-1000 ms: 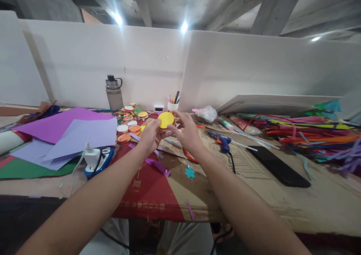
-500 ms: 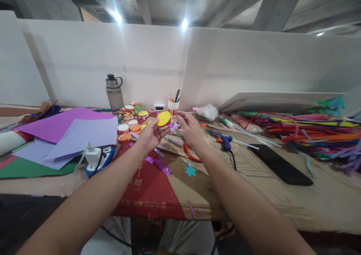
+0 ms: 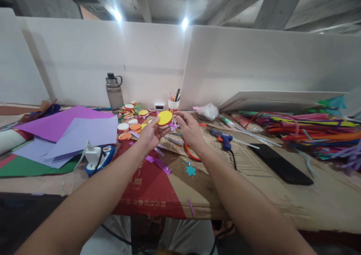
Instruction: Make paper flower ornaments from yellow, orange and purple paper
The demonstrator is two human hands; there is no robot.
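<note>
A round yellow disc (image 3: 164, 118) with a red and white rim is held up over the table by my left hand (image 3: 151, 135), its fingers beneath and along the left edge. Just right of the disc is my right hand (image 3: 190, 129), fingers bent towards it; whether anything lies between those fingertips is hidden. Below the hands, a teal star-like shape (image 3: 190, 170) and purple paper scraps (image 3: 162, 166) rest on the cardboard. White and orange discs (image 3: 125, 136) lie left of my left hand.
Purple sheets (image 3: 84, 134) and a white plug on a blue power strip (image 3: 110, 155) are at left. A bottle (image 3: 114, 93) and pen cup (image 3: 173, 105) stand behind. Rightward lie a glue gun (image 3: 226, 142), a black phone-like slab (image 3: 282, 166) and colourful pipe cleaners (image 3: 318, 134).
The yellow disc has tilted a little in my left hand, with more of its pale rim showing. My right hand has hardly moved.
</note>
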